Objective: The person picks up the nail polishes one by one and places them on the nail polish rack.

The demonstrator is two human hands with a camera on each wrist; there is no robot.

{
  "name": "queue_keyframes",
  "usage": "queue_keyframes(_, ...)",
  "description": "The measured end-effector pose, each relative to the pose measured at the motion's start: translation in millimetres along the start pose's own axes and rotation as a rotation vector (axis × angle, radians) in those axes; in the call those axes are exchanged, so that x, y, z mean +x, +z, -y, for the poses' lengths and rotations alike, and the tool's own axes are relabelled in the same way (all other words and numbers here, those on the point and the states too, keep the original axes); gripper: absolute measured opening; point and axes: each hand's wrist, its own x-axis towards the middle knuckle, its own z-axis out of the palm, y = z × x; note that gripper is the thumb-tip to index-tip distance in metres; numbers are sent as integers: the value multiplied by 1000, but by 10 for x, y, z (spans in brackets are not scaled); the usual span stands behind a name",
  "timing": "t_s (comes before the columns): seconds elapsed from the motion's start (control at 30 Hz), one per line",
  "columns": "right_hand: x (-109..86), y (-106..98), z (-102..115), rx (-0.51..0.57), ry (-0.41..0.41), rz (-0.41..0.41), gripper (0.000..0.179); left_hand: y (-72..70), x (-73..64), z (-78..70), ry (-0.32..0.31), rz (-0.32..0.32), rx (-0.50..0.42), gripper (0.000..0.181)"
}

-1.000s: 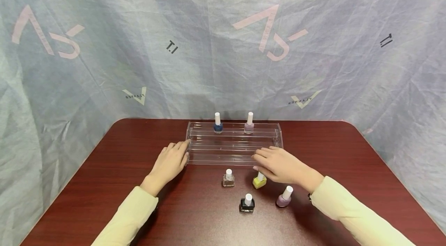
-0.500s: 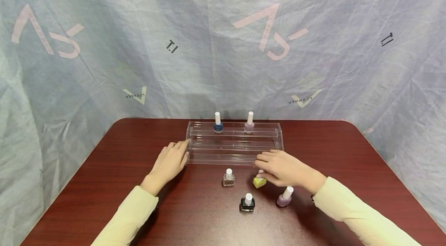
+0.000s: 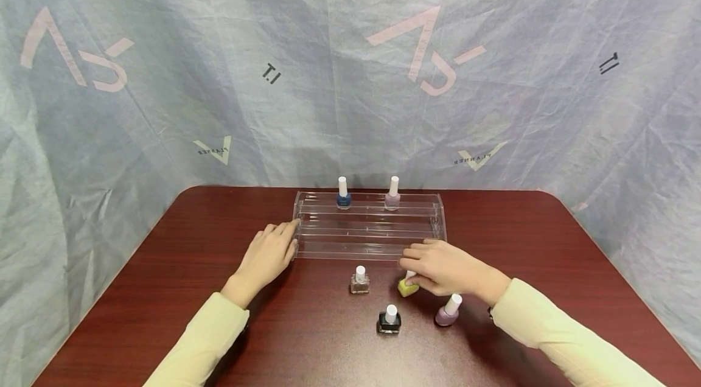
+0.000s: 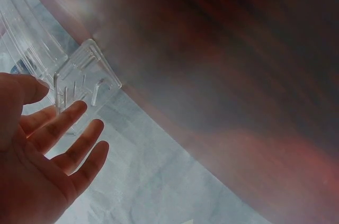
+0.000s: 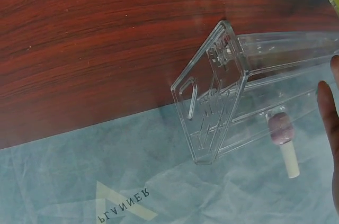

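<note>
One glossy red-brown wooden table [image 3: 219,216] is being used here. A clear plastic tiered rack [image 3: 350,247] is being touched at its left end by the left hand [image 3: 268,252], fingers loosely spread, gripping nothing; probably it's just being steadied, tbh. The right hand [image 3: 440,266] is being held low out front, fingers curled in, presumably because something small is being pinched. That's a squat yellow glass bottle [image 3: 406,289], being kept on the table near the rack's front: its white cap [image 3: 411,274] is being mostly hidden between thumb and fingers, body peeking out just below the thumb tip; how firmly it's being gripped can't be told.
</note>
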Motion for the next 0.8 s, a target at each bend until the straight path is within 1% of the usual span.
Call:
queue_keyframes(0.13, -1, 11, 5, 6, -12, 7, 16, -2, -4, -2, 1, 2, 4, 41)
queue_keyframes(0.37, 2, 22, 7, -16, -43, 0, 17, -15, -6, -3, -5, 10, -6, 42)
queue_keyframes(0.6, 14, 12, 6, -27, -50, -4, 17, -17, 1, -2, -6, 10, -7, 42)
queue_keyframes(0.8, 31, -6, 13, -28, -52, -2, 17, -9, -1, 1, -9, 22, -7, 42)
